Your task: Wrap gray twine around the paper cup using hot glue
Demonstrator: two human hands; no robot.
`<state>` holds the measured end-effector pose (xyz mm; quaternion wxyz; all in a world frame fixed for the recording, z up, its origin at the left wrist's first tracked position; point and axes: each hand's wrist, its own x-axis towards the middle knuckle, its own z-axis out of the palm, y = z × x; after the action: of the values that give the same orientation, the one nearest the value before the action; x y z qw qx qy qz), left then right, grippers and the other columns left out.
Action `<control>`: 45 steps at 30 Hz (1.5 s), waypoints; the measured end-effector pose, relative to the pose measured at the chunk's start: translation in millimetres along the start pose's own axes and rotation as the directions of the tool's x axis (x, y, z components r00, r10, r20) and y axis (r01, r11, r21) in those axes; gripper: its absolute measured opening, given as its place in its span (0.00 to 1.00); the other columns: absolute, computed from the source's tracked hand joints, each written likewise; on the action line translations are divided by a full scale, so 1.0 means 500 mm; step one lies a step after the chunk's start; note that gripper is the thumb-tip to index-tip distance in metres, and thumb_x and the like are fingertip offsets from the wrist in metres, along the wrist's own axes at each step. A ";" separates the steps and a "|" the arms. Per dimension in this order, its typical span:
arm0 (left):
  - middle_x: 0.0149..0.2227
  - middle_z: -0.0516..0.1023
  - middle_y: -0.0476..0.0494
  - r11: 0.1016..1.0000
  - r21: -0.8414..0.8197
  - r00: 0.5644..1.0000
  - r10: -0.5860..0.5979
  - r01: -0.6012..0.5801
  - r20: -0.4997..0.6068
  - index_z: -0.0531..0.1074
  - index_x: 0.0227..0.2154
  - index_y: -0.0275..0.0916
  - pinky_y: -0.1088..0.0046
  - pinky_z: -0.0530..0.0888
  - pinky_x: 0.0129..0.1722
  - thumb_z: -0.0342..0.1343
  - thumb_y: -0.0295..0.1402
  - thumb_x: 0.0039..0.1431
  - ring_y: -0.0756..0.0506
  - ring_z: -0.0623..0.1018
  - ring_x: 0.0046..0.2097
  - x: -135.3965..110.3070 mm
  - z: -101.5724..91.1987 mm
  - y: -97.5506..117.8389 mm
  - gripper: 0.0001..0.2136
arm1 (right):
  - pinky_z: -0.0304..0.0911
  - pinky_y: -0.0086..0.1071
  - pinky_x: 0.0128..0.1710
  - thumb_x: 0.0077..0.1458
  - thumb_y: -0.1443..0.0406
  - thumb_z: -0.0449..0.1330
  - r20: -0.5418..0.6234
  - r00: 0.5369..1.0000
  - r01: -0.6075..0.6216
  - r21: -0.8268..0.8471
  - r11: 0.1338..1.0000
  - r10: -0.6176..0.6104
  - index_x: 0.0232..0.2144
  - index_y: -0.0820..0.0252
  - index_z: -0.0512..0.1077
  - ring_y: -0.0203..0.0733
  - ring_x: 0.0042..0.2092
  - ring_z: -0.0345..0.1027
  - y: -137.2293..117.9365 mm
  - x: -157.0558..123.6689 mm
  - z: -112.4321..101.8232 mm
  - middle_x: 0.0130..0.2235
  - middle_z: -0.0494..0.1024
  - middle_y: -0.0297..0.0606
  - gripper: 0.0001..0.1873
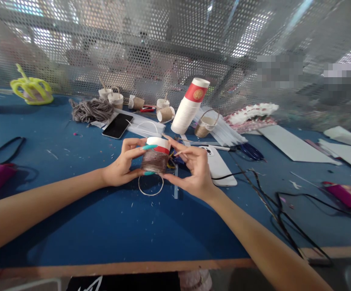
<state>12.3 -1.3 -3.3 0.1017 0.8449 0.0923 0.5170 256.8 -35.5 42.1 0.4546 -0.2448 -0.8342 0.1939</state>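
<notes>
Your left hand (122, 166) pinches the yarn-wrapped cup (155, 161) between thumb and fingers — your right hand (198, 171) likewise pinches its other side — just over the blue table (102, 234), near the white phone (221, 169).

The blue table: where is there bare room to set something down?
Bare, apart from tiny scraps: between the wrapped cup and the table's brown front edge; also between the grey yarn and left forearm. Crowded: behind the wrapped cup, from grey yarn to cup stack; and right, around the black cable.
</notes>
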 end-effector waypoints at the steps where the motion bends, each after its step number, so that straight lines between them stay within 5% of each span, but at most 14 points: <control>1: 0.56 0.56 0.40 1.000 -0.016 1.000 -0.004 0.004 -0.004 0.44 0.66 0.59 0.53 0.78 0.56 0.60 0.28 0.60 0.37 0.63 0.65 0.000 0.001 0.000 0.39 | 0.67 0.50 0.62 0.53 0.65 0.67 0.004 1.000 0.013 -0.015 1.000 -0.013 0.51 0.51 0.56 0.52 0.66 0.62 0.000 0.000 -0.001 0.66 0.65 0.50 0.29; 4: 0.56 0.54 0.40 0.996 -0.078 0.999 -0.038 0.036 -0.028 0.46 0.66 0.57 0.56 0.79 0.55 0.61 0.29 0.59 0.37 0.63 0.65 -0.005 0.006 0.000 0.38 | 0.66 0.49 0.63 0.51 0.66 0.69 0.018 0.998 0.060 -0.092 0.994 -0.058 0.54 0.52 0.59 0.52 0.65 0.64 0.000 -0.001 -0.004 0.65 0.67 0.49 0.31; 9: 0.62 0.50 0.37 0.989 -0.109 0.987 -0.109 0.096 -0.118 0.44 0.66 0.56 0.49 0.73 0.60 0.71 0.38 0.49 0.35 0.69 0.62 -0.012 0.013 -0.010 0.48 | 0.68 0.47 0.62 0.49 0.67 0.70 0.003 0.998 0.066 -0.118 0.991 -0.066 0.55 0.51 0.57 0.52 0.64 0.64 -0.005 0.001 -0.008 0.64 0.67 0.49 0.35; 15: 0.63 0.59 0.28 0.989 -0.043 0.990 -0.139 0.140 0.022 0.43 0.68 0.49 0.42 0.71 0.60 0.70 0.39 0.50 0.31 0.71 0.62 0.002 0.013 -0.008 0.49 | 0.65 0.53 0.63 0.55 0.68 0.65 0.156 0.981 0.149 -0.219 0.964 -0.116 0.61 0.50 0.51 0.53 0.68 0.56 -0.016 0.004 -0.007 0.69 0.57 0.49 0.38; 19: 0.61 0.62 0.31 0.980 -0.098 0.984 -0.175 0.175 0.004 0.43 0.68 0.50 0.48 0.78 0.54 0.69 0.36 0.52 0.34 0.74 0.59 -0.001 0.017 -0.006 0.47 | 0.57 0.62 0.66 0.58 0.68 0.63 0.225 0.955 0.257 -0.301 0.919 -0.193 0.66 0.43 0.46 0.54 0.70 0.51 -0.014 0.008 -0.009 0.70 0.57 0.43 0.42; 24: 0.60 0.59 0.31 0.973 -0.119 0.979 -0.201 0.197 -0.023 0.44 0.67 0.51 0.49 0.79 0.52 0.68 0.34 0.52 0.33 0.73 0.59 -0.007 0.018 -0.008 0.47 | 0.41 0.71 0.68 0.56 0.69 0.65 0.213 0.952 0.294 -0.446 0.845 -0.219 0.68 0.37 0.42 0.56 0.70 0.50 -0.016 0.010 -0.011 0.61 0.72 0.38 0.48; 30: 0.60 0.58 0.34 0.973 -0.139 0.981 -0.190 0.182 -0.046 0.46 0.67 0.51 0.52 0.80 0.52 0.68 0.34 0.52 0.34 0.72 0.59 -0.007 0.018 -0.008 0.45 | 0.26 0.69 0.69 0.58 0.71 0.62 0.266 0.945 0.304 -0.510 0.805 -0.188 0.67 0.38 0.48 0.56 0.68 0.57 -0.027 0.010 -0.003 0.60 0.73 0.36 0.43; 38: 0.59 0.57 0.36 0.971 -0.150 0.977 -0.198 0.185 -0.082 0.48 0.66 0.52 0.52 0.80 0.53 0.70 0.33 0.49 0.34 0.70 0.60 -0.007 0.020 -0.012 0.46 | 0.39 0.63 0.70 0.59 0.66 0.63 0.180 0.947 0.321 -0.599 0.733 -0.267 0.69 0.45 0.44 0.52 0.67 0.59 -0.022 0.003 -0.005 0.59 0.74 0.39 0.44; 45: 0.59 0.55 0.37 0.974 -0.137 0.976 -0.194 0.180 -0.097 0.47 0.66 0.54 0.53 0.80 0.52 0.70 0.35 0.50 0.33 0.69 0.61 -0.006 0.019 -0.011 0.46 | 0.42 0.64 0.70 0.61 0.65 0.61 0.151 0.950 0.306 -0.634 0.710 -0.275 0.70 0.47 0.29 0.51 0.69 0.54 -0.020 0.000 0.005 0.59 0.75 0.36 0.51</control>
<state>19.3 2.4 -11.7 0.1984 0.7947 0.1437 0.5554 252.4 -43.9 46.4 0.3470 -0.2486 -0.8871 -0.1757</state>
